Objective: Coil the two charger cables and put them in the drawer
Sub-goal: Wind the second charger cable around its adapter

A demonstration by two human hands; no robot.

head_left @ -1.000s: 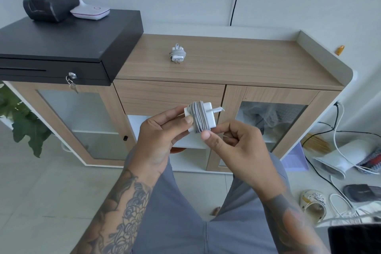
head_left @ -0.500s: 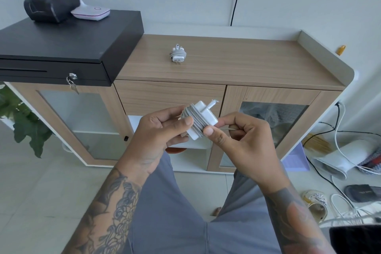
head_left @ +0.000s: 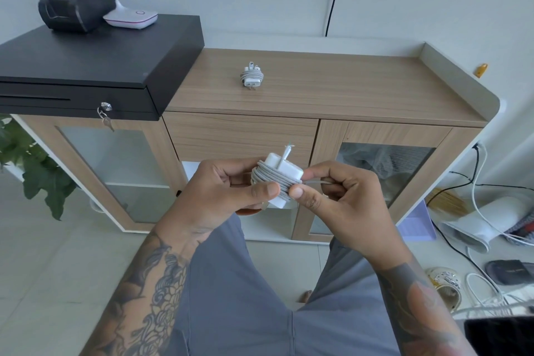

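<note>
I hold a white charger block [head_left: 284,166] with its grey cable wound tightly around it, in front of the cabinet's middle drawer [head_left: 239,136]. My left hand [head_left: 219,191] grips the block from the left, thumb on the coils. My right hand [head_left: 344,196] pinches the loose cable end [head_left: 318,181] against the block's right side. The plug prongs point up. A second white charger [head_left: 252,76], its cable coiled around it, lies on the wooden cabinet top [head_left: 346,89]. The drawer front is shut.
A black cash drawer [head_left: 95,66] with a key sits on the cabinet's left, bearing a receipt printer [head_left: 76,4] and a white lamp base [head_left: 131,18]. A plant [head_left: 37,179] stands at the left. Cables, a white device [head_left: 474,228] and shoes lie on the floor at the right.
The charger has tilted so its prongs point up instead of right. My right hand has shifted to the block's right side, holding the cable end there.
</note>
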